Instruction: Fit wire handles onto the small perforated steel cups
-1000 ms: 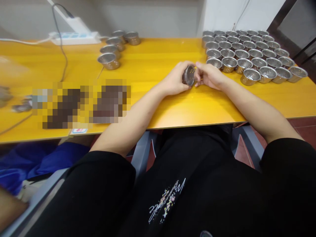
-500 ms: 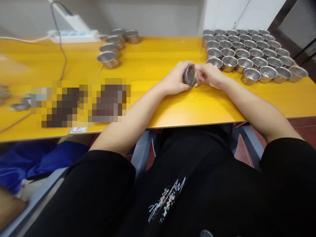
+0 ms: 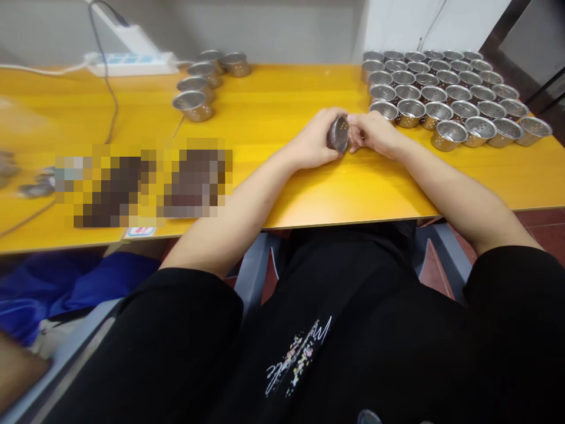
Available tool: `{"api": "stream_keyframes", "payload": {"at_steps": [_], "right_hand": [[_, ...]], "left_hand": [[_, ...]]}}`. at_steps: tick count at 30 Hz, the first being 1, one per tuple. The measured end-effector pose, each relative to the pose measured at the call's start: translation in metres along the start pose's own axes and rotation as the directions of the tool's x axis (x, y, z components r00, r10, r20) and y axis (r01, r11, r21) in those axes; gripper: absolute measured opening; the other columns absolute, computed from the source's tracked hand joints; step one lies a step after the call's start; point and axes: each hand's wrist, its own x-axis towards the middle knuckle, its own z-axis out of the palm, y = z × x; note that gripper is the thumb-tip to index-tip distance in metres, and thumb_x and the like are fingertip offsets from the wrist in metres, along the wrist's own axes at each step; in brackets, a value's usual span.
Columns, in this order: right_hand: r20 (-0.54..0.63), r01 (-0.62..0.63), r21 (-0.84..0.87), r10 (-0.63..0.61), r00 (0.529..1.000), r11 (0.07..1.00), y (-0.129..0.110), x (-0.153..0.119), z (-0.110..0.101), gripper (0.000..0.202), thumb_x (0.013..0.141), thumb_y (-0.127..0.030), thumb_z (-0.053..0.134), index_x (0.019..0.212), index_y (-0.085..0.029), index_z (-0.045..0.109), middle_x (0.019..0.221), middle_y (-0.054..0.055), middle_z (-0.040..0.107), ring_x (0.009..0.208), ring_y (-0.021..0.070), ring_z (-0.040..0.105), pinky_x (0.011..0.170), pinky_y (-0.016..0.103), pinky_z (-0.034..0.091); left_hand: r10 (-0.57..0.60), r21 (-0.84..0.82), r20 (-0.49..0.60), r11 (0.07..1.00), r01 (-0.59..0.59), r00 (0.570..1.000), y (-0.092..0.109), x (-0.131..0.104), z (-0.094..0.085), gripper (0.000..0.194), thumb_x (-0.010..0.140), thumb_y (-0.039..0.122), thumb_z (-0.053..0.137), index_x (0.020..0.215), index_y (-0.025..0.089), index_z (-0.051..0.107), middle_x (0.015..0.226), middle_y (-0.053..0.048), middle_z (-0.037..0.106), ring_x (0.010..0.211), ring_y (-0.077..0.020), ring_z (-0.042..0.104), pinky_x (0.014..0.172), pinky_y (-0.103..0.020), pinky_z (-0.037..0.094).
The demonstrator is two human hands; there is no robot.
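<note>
A small perforated metal cup (image 3: 339, 135) is tilted on its side above the table, its open mouth turned toward my right hand. My left hand (image 3: 318, 140) is wrapped around the cup's body. At the rim, my right hand (image 3: 373, 133) has its thumb and fingers drawn together; whether they pinch anything small is hidden. Close beyond my right hand stand many similar metal cups (image 3: 411, 113) in tight rows, upright with holes in their bottoms.
On the yellow table (image 3: 309, 200), more metal cups (image 3: 193, 106) stand at the back left near a white power strip (image 3: 132, 63) with a cable. Two blurred-out dark items (image 3: 194, 179) lie left of my forearm. Someone in blue clothing (image 3: 110, 277) sits to my left.
Hands and cup stay almost in place. My right fingers shift very slightly at the cup's rim.
</note>
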Motion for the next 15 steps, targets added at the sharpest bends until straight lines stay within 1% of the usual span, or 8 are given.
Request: {"api": "stream_keyframes", "payload": {"at_steps": [3, 6, 8, 11, 15], "right_hand": [[0.011, -0.039, -0.028, 0.039, 0.999, 0.999, -0.003, -0.001, 0.001, 0.085, 0.120, -0.089, 0.080, 0.070, -0.028, 0.048, 0.064, 0.002, 0.063, 0.072, 0.0172, 0.071, 0.079, 0.030, 0.069], [-0.001, -0.048, -0.032, 0.048, 0.999, 0.998, -0.008, -0.004, 0.002, 0.084, 0.116, -0.090, 0.085, 0.071, -0.027, 0.054, 0.064, 0.002, 0.064, 0.072, 0.0190, 0.072, 0.077, 0.031, 0.069], [-0.003, -0.039, -0.034, 0.039, 0.999, 0.999, -0.012, -0.006, 0.003, 0.083, 0.114, -0.089, 0.090, 0.071, -0.026, 0.058, 0.063, 0.001, 0.064, 0.072, 0.0204, 0.072, 0.076, 0.031, 0.069], [0.012, -0.030, -0.078, 0.031, 0.999, 0.997, -0.017, -0.008, 0.004, 0.078, 0.117, -0.083, 0.090, 0.072, -0.025, 0.063, 0.063, 0.002, 0.065, 0.070, 0.0207, 0.071, 0.076, 0.032, 0.066], [0.037, 0.017, -0.191, -0.011, 0.999, 0.981, -0.022, -0.010, 0.003, 0.075, 0.124, -0.070, 0.086, 0.068, -0.024, 0.066, 0.064, 0.003, 0.070, 0.065, 0.0174, 0.064, 0.073, 0.030, 0.060]], "left_hand": [[0.002, 0.024, 0.012, 1.000, -0.002, 1.000, 0.001, 0.000, 0.000, 0.100, 0.078, 0.051, 0.114, 0.165, 0.027, 0.072, 0.165, -0.019, 0.079, 0.164, -0.0542, 0.072, 0.151, -0.073, 0.053], [0.009, 0.018, 0.001, 1.000, -0.009, 1.000, 0.002, 0.000, 0.001, 0.097, 0.077, 0.050, 0.115, 0.162, 0.027, 0.074, 0.163, -0.019, 0.080, 0.162, -0.0545, 0.073, 0.149, -0.073, 0.055], [0.006, 0.002, -0.013, 1.000, -0.006, 1.000, 0.003, 0.000, 0.001, 0.094, 0.077, 0.051, 0.116, 0.159, 0.028, 0.076, 0.162, -0.018, 0.081, 0.160, -0.0538, 0.074, 0.147, -0.073, 0.057], [0.000, -0.020, -0.021, 1.000, 0.000, 1.000, 0.006, 0.000, 0.001, 0.091, 0.077, 0.052, 0.116, 0.155, 0.030, 0.077, 0.160, -0.016, 0.082, 0.160, -0.0540, 0.074, 0.147, -0.075, 0.056], [0.003, -0.029, -0.009, 1.000, -0.003, 1.000, 0.009, -0.001, -0.001, 0.093, 0.076, 0.051, 0.117, 0.157, 0.030, 0.077, 0.164, -0.017, 0.082, 0.162, -0.0555, 0.073, 0.150, -0.076, 0.053]]}}
